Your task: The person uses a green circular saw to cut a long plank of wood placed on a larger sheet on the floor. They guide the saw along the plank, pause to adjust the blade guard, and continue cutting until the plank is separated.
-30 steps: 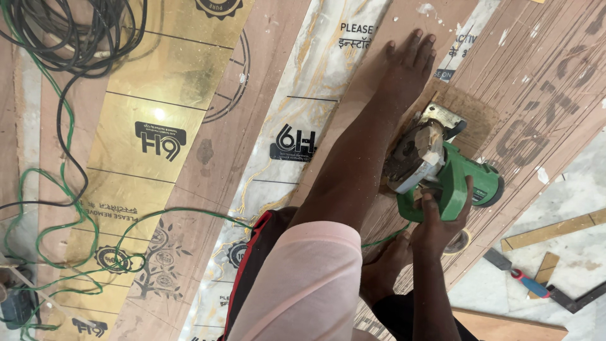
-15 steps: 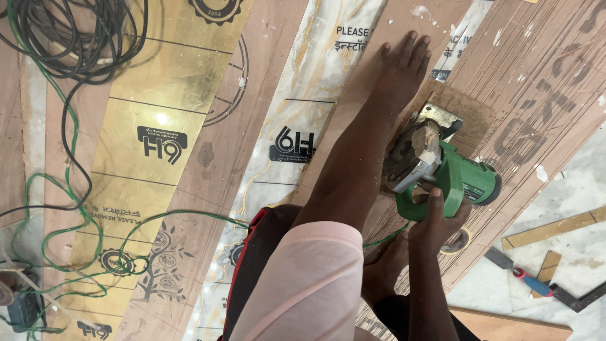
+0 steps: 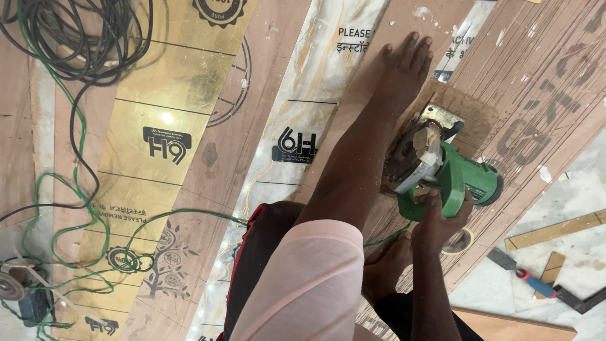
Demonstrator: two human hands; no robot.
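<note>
Green handheld circular saw [image 3: 451,180] on brown plywood sheet [image 3: 536,107], long axis diagonal, metal base plate facing upper left. Right hand [image 3: 442,218] closed around its handle. Left hand [image 3: 404,69] flat, fingers spread, pressing the sheet just above. Gold laminate strip [image 3: 158,132] with black rectangular label at left. Saw sits slightly lower than earlier.

A pale marble floor [image 3: 568,196] is covered by film-wrapped laminate sheets [image 3: 158,139], with coiled black cable [image 3: 76,31] and a bright light glare.

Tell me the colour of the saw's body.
Green, with a metal guard; the saw shows in the head view.
</note>
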